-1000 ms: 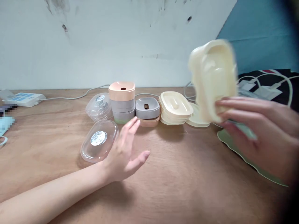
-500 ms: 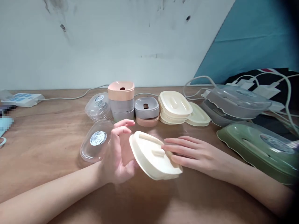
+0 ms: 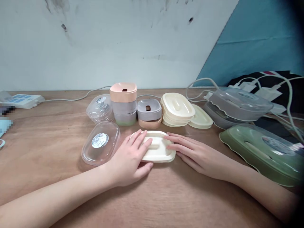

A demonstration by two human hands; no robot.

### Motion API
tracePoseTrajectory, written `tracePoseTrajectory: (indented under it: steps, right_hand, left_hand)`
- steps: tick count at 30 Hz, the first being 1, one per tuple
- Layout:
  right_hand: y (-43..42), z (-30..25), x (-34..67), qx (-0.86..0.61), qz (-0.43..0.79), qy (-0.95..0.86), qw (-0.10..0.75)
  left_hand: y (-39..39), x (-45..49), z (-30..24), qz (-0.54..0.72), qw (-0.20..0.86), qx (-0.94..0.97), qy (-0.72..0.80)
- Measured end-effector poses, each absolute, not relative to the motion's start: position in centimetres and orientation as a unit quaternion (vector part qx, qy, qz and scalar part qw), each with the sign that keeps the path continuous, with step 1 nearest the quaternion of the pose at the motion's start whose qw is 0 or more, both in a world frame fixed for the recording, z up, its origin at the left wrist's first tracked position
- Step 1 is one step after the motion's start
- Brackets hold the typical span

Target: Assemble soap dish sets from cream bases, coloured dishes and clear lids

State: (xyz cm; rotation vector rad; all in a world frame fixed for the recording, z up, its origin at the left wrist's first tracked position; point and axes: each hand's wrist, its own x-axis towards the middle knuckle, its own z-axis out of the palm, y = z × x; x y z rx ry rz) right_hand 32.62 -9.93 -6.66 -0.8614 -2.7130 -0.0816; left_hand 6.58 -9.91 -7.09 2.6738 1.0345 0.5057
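Observation:
A cream plastic lid (image 3: 161, 148) with a raised bar in its middle lies flat on the table between my hands. My left hand (image 3: 131, 158) rests over its left end, fingers spread across the top and the thumb along the front edge. Touching the right end is my right hand (image 3: 194, 155), its fingers stretched out, some on top and others beside the rim; its thumb is hidden. Left of my left hand lies a clear cover (image 3: 91, 150) with a round label. Behind the lid stand a stack of cream lids (image 3: 178, 106) and a single flat cream piece (image 3: 201, 117).
A peach, grey and green container stack (image 3: 123, 104) and a grey-on-peach stack (image 3: 149, 110) stand at the back. Clear domed covers (image 3: 98, 109) sit beside them. At right are a green box (image 3: 247, 148), grey boxes (image 3: 242, 106) and white cables (image 3: 288, 91).
The cream lid has gone from tilted in the air to flat on the table. My left hand has turned palm down onto it; my right hand stays at its right end.

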Motion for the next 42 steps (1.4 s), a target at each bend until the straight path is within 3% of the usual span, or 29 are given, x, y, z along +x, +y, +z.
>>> tracePoseTrajectory:
  steps: [4,17,25,32,42]
  right_hand:
    - [-9.9,-6.8,32.8,-0.311,-0.008,-0.938,0.154]
    - [-10.1,-6.8,32.7,-0.322,0.029,-0.931,0.168]
    - [-10.0,-6.9,32.7,-0.329,0.070,-0.927,0.169]
    - [-10.2,-6.9,32.6,-0.335,0.085,-0.924,0.165]
    - [-10.2,-6.6,32.6,-0.335,0.093,-0.925,0.156]
  left_hand:
    - [-10.0,6.7,-7.0,0.125,0.070,0.926,0.350]
    - [-10.0,6.8,-6.6,0.096,0.067,0.926,0.359]
    - [-10.1,7.6,-5.5,0.110,0.010,0.927,0.359]
    - [-5.3,11.2,-1.7,0.101,-0.091,0.901,0.411]
    - [-1.0,13.3,-0.9,0.078,-0.061,0.888,0.449]
